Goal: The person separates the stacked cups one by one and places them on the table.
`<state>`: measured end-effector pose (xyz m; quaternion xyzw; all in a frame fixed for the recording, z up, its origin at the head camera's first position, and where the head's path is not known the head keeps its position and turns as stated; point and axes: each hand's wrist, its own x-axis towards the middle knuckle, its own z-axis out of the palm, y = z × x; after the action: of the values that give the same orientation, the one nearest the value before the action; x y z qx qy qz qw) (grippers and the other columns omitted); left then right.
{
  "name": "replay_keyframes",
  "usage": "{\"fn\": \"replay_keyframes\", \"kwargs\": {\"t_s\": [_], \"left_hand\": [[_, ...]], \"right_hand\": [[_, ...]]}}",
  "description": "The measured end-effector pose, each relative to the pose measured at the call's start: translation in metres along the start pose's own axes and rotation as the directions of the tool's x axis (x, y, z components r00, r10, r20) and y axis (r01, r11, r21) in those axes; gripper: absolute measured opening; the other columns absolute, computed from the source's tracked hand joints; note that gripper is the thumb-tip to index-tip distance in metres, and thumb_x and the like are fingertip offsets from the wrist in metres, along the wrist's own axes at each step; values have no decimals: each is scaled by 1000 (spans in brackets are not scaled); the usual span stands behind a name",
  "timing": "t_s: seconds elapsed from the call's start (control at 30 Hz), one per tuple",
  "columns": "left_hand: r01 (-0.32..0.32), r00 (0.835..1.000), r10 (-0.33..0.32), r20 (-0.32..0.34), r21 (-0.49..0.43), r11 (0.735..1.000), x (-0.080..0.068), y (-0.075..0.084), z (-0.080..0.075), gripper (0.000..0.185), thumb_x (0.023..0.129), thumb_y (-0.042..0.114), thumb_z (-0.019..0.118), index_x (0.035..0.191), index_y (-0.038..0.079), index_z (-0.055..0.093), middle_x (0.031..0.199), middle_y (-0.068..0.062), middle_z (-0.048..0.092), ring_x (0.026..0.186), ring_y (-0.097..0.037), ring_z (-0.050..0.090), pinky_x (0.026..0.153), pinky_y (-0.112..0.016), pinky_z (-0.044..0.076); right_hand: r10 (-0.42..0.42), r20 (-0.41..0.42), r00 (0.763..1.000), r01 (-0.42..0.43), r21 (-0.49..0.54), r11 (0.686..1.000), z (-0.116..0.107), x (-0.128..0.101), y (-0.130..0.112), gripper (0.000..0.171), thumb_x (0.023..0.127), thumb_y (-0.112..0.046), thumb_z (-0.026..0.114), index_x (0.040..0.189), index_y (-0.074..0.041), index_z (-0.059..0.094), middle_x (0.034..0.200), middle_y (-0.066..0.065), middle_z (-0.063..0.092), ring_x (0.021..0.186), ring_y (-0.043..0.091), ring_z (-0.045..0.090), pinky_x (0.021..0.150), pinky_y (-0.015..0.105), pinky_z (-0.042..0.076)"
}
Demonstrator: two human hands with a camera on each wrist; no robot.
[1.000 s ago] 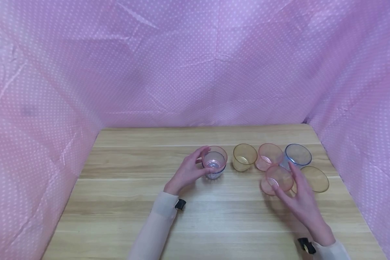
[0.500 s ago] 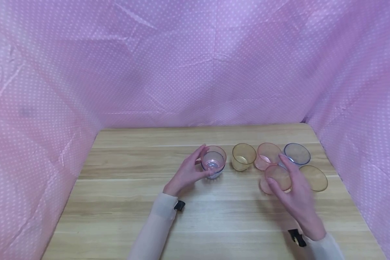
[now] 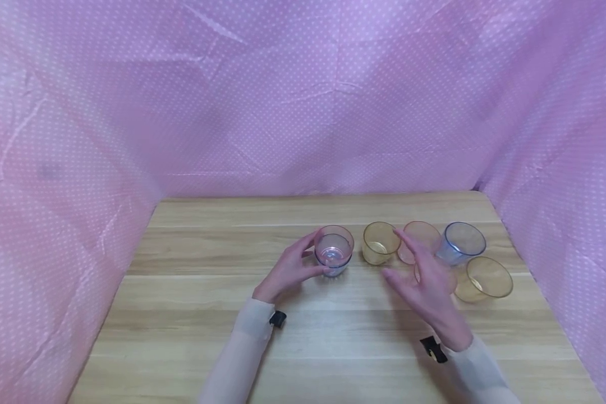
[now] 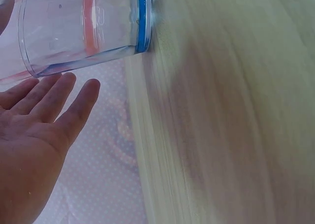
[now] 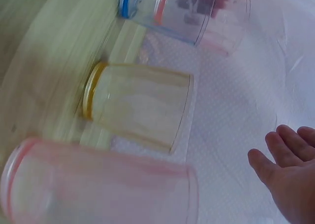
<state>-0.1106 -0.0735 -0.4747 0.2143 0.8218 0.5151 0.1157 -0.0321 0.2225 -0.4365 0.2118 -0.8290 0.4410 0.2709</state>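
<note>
Stacked clear plastic cups (image 3: 334, 251), a pink-tinted one nested with a blue-based one, stand upright on the wooden worktop (image 3: 207, 314) right at the fingertips of my left hand (image 3: 289, 269). That hand cups the stack from its left side; in the left wrist view the fingers (image 4: 59, 101) lie nearly straight beside the cup wall, and I cannot tell whether they press it or only sit alongside, so I read the hand as relaxed rather than clenched.

My right hand (image 3: 424, 280) hangs above the worktop with its fingers spread and loose, grasping nothing. Directly under its palm, partly hidden, sits a pink translucent plastic cup (image 3: 446, 278). Just off its fingertips stands a yellow translucent plastic cup (image 3: 380, 243), between this hand and the stack. Beyond the fingers is a second pink translucent cup (image 3: 421, 238), with a blue translucent plastic cup (image 3: 462, 243) beside that, farther to the hand's right. A second yellow translucent cup (image 3: 485, 279) stands on the right side of the hand, nearer to me than the blue one.

From the right wrist camera the yellow cup (image 5: 138, 108) and a pink cup (image 5: 98, 184) fill the view, blurred, with the fingertips (image 5: 280, 160) apart from both. Pink dotted cloth (image 3: 303, 101) walls in the worktop beyond both hands.
</note>
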Motion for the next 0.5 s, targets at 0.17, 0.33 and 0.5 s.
{"fn": "replay_keyframes", "kwargs": {"t_s": [0.17, 0.33, 0.5], "left_hand": [[-4, 1000, 4, -3, 16, 1000, 1, -3, -3, 92, 83, 27, 90, 160, 16, 41, 160, -5, 46, 144, -24, 46, 115, -40, 46], [-14, 1000, 14, -9, 7, 1000, 2, -4, -5, 90, 82, 26, 91, 158, 15, 43, 158, -5, 49, 145, -21, 45, 115, -39, 46], [-19, 1000, 19, -9, 7, 1000, 1, -5, -6, 90, 82, 24, 91, 158, 14, 43, 158, -5, 49, 145, -20, 45, 115, -39, 46]], "right_hand": [[-29, 70, 997, 27, 34, 999, 15, 11, -4, 79, 94, -47, 74, 154, -4, 46, 154, 16, 52, 143, 23, 46, 122, 24, 30], [-80, 137, 987, 75, 38, 996, 28, 20, -5, 82, 97, -52, 70, 157, -4, 42, 154, 18, 50, 140, 37, 48, 123, 23, 29], [-68, 264, 962, 63, 29, 998, 36, 28, -4, 92, 87, -32, 86, 160, -5, 36, 159, 18, 44, 145, 37, 42, 124, 27, 29]]}}
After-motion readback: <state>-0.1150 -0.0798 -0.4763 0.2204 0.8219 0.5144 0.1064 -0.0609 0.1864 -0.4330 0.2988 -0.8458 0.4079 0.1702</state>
